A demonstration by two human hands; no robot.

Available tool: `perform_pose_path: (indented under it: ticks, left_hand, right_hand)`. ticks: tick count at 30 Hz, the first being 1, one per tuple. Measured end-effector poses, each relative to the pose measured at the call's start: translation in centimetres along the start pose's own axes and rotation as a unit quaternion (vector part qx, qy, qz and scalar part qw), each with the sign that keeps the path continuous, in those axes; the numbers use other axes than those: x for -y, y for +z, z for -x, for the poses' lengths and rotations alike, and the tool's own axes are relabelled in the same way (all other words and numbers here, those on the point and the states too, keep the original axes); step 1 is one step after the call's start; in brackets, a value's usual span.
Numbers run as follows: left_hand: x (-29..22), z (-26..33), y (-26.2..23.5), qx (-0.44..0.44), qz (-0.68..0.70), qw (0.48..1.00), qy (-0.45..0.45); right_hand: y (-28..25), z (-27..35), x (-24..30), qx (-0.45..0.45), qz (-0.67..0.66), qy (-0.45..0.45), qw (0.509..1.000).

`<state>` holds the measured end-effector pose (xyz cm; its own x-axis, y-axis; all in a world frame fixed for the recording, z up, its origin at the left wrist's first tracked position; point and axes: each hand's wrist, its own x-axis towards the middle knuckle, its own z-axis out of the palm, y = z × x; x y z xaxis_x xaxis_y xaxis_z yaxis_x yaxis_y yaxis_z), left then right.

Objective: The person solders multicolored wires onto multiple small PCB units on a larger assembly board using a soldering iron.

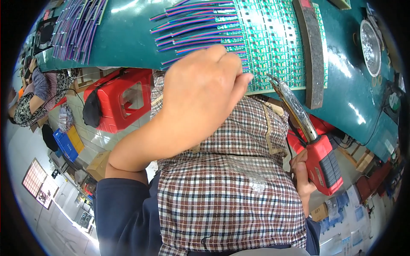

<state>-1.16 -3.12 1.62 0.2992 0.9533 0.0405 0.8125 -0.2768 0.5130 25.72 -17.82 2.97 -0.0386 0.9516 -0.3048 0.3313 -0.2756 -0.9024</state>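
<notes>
My left hand (205,85) is closed, knuckles up, over the near left edge of a green circuit board panel (273,42). Its thumb and fingers are drawn together, and whatever they pinch is hidden beneath the hand. Several multicoloured ribbon wires (192,25) stick out leftward from the panel's left edge, the nearest ones beside my knuckles. My right hand (301,170) is wrapped round the handle of a red and black soldering gun (323,164). The gun's metal tip points up and left, close to the panel's near edge. A dark, heavy bar (309,55) lies across the panel's right part.
A bundle of wires (79,30) lies on the green table (124,42) at the far left. A round metal dish (370,49) stands at the right. Red stools (113,106) are below the table edge. Another person (42,94) sits at the left.
</notes>
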Motion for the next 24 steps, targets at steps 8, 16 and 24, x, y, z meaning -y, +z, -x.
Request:
perform_pose_path:
  ticks: [8,16,24]
  left_hand:
    - [5.4,-8.6,-2.5,-0.065,-0.01,0.995,-0.077]
    - [6.0,-9.4,-1.8,-0.082,-0.089,0.989,0.08]
    - [-0.1,-6.7,-6.3,-0.091,-0.009,0.996,0.022]
  right_hand:
    - [0.7,-0.1,0.2,-0.014,-0.038,-0.003,0.999]
    - [0.7,0.0,0.9,-0.029,-0.036,0.028,0.999]
    - [0.5,0.2,0.4,-0.022,-0.02,0.005,1.0]
